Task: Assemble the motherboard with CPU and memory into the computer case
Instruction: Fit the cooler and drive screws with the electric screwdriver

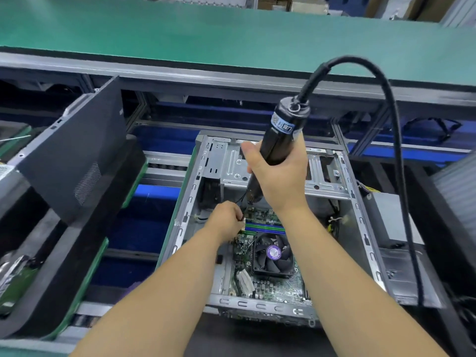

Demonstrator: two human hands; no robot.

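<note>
Motherboard (268, 282) lies flat in computer case (360, 228), long axis toward far edge. Right hand (280, 176) grips electric screwdriver (280, 140), tip down at board's far-left corner; left hand (226, 220) pinches cable just beside it.

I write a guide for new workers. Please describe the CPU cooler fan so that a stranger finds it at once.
Look inside the open metal computer case, at the green motherboard on its floor. The CPU cooler fan sits below the blue and green memory slots; it alone is black and bladed, with a purple round label.
</note>
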